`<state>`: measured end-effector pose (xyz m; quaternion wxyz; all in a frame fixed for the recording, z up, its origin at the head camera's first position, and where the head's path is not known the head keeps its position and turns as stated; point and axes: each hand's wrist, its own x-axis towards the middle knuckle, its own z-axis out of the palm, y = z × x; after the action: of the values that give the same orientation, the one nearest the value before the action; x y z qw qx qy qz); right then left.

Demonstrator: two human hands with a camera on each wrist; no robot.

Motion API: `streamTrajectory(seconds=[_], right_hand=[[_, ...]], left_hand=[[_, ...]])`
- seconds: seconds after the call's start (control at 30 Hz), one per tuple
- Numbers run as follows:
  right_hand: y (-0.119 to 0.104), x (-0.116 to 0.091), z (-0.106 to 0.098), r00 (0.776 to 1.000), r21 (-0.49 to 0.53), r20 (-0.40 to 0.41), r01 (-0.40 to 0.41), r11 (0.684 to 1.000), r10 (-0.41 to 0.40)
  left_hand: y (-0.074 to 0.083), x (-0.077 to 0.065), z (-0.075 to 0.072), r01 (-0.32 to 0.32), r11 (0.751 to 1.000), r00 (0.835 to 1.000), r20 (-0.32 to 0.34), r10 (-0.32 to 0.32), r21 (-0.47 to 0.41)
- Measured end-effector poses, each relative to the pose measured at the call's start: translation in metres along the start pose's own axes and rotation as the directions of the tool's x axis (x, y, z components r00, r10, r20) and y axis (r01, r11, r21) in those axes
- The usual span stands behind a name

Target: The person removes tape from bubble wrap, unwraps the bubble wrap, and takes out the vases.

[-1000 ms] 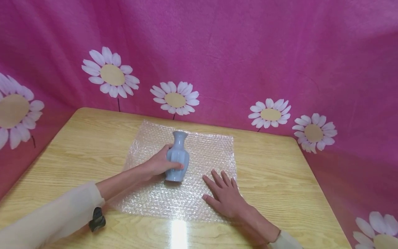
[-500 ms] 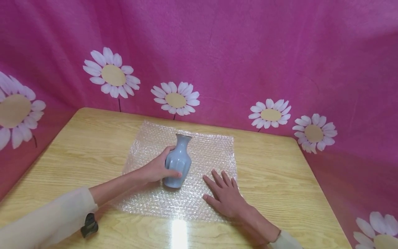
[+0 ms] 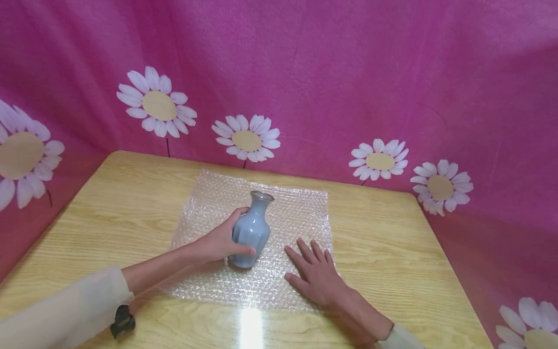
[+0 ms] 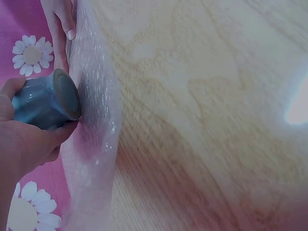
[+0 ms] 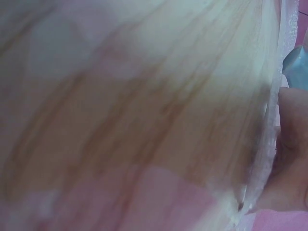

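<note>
A glossy blue-grey vase [image 3: 253, 230] with a narrow neck and flared rim is gripped at its body by my left hand [image 3: 220, 240], thumb across the near side. It leans to the right over a sheet of clear bubble wrap [image 3: 301, 208]. In the left wrist view the underside of the vase [image 4: 67, 94] shows close over the wrap [image 4: 98, 110]. My right hand [image 3: 320, 278] lies flat with spread fingers on the wrap's right front part. Part of the right hand [image 5: 293, 139] and the vase [image 5: 296, 70] appear at the edge of the right wrist view.
The wrap lies on a wooden table [image 3: 383, 252] with light glare near its front edge. Behind and beside it hangs a pink cloth [image 3: 305, 87] printed with white daisies. A dark strapped device [image 3: 123, 321] sits by the left sleeve.
My left hand has brought the vase slightly toward me, and the vase now leans further to the right. My right hand has stayed in place on the wrap.
</note>
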<state>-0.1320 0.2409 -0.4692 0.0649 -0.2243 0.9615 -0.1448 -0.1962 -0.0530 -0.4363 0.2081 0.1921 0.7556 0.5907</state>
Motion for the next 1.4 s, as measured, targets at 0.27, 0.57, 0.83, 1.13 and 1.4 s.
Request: streamTrajectory(seconds=[0.27, 0.57, 0.83, 1.13, 1.4], right_hand=[[-0.0004, 0.0005, 0.0001, 1.0, 0.001, -0.001, 0.003, 1.0, -0.003], [-0.0007, 0.0013, 0.0009, 1.0, -0.005, 0.002, 0.005, 1.0, -0.005], [-0.0005, 0.0022, -0.0002, 1.0, 0.003, 0.001, 0.003, 1.0, -0.003], [-0.0019, 0.0021, -0.0018, 1.0, 0.009, 0.004, 0.005, 1.0, -0.005], [-0.0016, 0.0011, -0.0015, 1.0, -0.004, 0.008, 0.003, 1.0, -0.003]], left_hand=[[0.0006, -0.003, 0.0013, 0.009, 1.0, 1.0, -0.014, -0.009, -0.024], [-0.001, -0.0041, 0.0009, 0.017, 1.0, 0.999, -0.027, -0.017, -0.013], [0.0013, -0.0037, 0.0026, 0.019, 1.0, 0.999, -0.045, -0.02, -0.022], [0.006, -0.0045, -0.0028, 0.042, 0.999, 0.998, -0.04, -0.043, -0.015], [0.0072, -0.0048, -0.0052, 0.024, 1.0, 0.997, -0.068, -0.023, 0.011]])
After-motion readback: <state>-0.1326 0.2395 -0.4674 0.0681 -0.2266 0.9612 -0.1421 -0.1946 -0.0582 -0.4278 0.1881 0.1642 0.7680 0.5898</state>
